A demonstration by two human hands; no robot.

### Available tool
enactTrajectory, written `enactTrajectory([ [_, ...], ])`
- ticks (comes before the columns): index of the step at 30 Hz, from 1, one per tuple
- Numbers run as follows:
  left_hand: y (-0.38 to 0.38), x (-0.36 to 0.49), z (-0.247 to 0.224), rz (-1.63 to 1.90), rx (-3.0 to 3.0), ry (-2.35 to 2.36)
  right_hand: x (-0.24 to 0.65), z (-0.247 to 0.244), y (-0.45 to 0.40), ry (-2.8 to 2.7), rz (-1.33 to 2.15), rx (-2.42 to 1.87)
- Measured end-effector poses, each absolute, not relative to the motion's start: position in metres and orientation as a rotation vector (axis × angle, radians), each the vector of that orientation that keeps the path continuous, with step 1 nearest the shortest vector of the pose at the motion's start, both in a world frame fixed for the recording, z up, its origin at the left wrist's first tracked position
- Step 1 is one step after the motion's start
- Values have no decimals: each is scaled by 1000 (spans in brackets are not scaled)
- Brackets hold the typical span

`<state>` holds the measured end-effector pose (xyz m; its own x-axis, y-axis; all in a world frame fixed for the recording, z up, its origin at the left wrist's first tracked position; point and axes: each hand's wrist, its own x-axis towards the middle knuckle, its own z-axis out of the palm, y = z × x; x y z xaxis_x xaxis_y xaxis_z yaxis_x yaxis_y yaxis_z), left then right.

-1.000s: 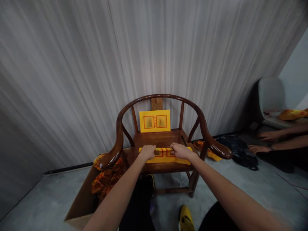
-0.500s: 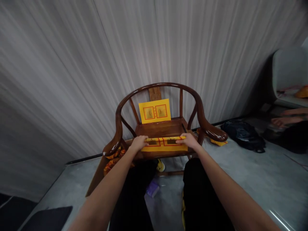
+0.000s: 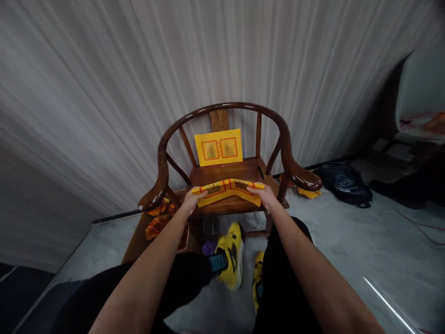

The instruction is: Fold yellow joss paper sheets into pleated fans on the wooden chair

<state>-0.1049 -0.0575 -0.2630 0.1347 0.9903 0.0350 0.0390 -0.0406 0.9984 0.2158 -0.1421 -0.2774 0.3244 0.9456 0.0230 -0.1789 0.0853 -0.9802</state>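
Note:
Between my two hands is a sheet of yellow paper point(image 3: 227, 188) printed with red frames and gold squares, its upper edge folded over and its middle bent upward. My left hand point(image 3: 193, 199) pinches the left end, thumb on the near face. At the right end my right hand point(image 3: 263, 193) grips it the same way. The paper is above the front of a wooden armchair's seat point(image 3: 239, 169). Another yellow printed sheet point(image 3: 219, 148) leans flat against the chair's backrest. A small dark stick-like object point(image 3: 260, 173) lies on the seat's right side.
Left of the chair, a box point(image 3: 137, 241) holds folded yellow-and-red paper bundles point(image 3: 158, 225). More folded paper point(image 3: 308, 192) lies right of the chair near a black bag point(image 3: 344, 183). A grey curtain point(image 3: 208, 55) hangs behind. My yellow shoes point(image 3: 232, 257) are on the floor beneath.
The paper in my hands has gone from straight to bent upward at its middle. My left leg has swung outward, bringing my yellow shoes into view. The camera view has shifted slightly.

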Motion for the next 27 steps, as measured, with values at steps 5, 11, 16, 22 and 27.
enactTrajectory([
  [5, -47, -115, -246, 1120, 1326, 1101, 232, -267, -131, -914, 975, -1153],
  [11, -52, -132, -265, 1035, 1242, 1184, 237, -283, -120, -884, 1051, -1206],
  [16, -45, -128, -269, 1036, 1212, 1137, 228, -274, -116, -887, 1036, -1173],
  [22, -35, -138, -271, 1080, 1213, 1025, 228, -264, -116, -937, 1011, -1132],
  [27, -45, -142, -295, 1074, 1190, 1053, 224, -286, -119, -928, 1142, -1179],
])
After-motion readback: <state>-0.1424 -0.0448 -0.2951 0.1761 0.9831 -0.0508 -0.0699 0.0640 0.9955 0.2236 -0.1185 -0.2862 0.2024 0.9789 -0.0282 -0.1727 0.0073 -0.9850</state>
